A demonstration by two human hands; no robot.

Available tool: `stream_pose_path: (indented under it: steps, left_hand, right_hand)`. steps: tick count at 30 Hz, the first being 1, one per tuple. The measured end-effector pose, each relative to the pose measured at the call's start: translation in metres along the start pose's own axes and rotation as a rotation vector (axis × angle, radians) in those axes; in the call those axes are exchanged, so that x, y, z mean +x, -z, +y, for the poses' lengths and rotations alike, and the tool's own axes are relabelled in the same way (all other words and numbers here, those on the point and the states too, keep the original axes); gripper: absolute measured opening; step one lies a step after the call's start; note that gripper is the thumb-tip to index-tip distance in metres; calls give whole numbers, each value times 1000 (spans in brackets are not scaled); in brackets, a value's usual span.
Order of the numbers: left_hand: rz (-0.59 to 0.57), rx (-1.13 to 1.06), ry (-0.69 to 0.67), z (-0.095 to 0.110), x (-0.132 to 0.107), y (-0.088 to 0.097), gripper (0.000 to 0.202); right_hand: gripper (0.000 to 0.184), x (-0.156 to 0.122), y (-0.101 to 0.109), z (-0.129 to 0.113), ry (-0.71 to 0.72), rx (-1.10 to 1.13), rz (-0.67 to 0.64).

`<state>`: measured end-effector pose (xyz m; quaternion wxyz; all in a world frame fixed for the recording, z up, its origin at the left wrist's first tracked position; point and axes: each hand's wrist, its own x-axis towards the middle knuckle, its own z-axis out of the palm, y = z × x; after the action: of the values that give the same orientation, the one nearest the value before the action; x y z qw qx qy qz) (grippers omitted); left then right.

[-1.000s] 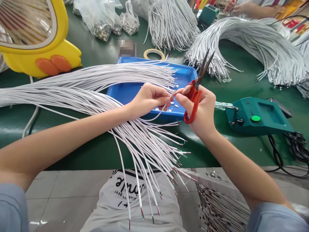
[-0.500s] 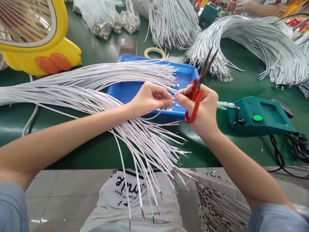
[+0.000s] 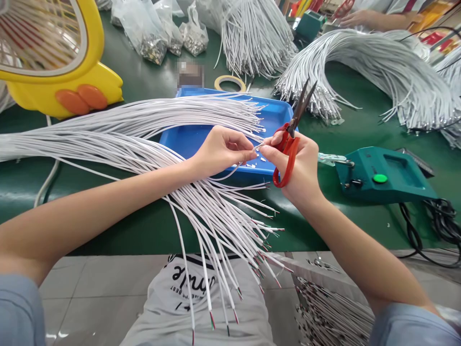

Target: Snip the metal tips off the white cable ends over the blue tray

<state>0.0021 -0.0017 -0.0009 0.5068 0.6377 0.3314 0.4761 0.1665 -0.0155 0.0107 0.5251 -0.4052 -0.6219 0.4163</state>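
Above the blue tray (image 3: 173, 139), my left hand (image 3: 219, 151) pinches a thin white cable (image 3: 236, 169) close to its end. My right hand (image 3: 300, 163) is closed round red-handled scissors (image 3: 293, 127), their dark blades pointing up and away from the cable. Its thumb and forefinger meet at the cable's tip, just right of my left fingertips; the tip itself is mostly hidden. One bundle of white cables (image 3: 144, 113) lies across the tray. A second bundle (image 3: 201, 206) passes under my left forearm, with red, green and dark wire ends hanging over the table edge.
A teal machine with a green button (image 3: 385, 175) stands at right, with black cords. Behind are a tape roll (image 3: 230, 83), bags of small parts (image 3: 194, 36) and more cable bundles (image 3: 389, 62). A yellow fan (image 3: 90, 86) stands at left. Another person's hand (image 3: 360, 19) shows far right.
My right hand and the scissors have shifted slightly left, bringing the fingertips of both hands closer together at the cable's end. The view has moved slightly.
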Motion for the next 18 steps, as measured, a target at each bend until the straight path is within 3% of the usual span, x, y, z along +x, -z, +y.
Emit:
stream_pose_path:
  steps: [6,14,18]
  left_hand:
    - [-24,-80,11,-1,2,3,20]
    - [3,-207,68,0,3,5,16]
    - [-7,-226,56,-2,3,6,16]
  right_hand:
    - [15,1,4,2,29,-61,-6]
    - [16,16,8,7,41,-350,74]
    - [18,20,11,11,35,-515,39]
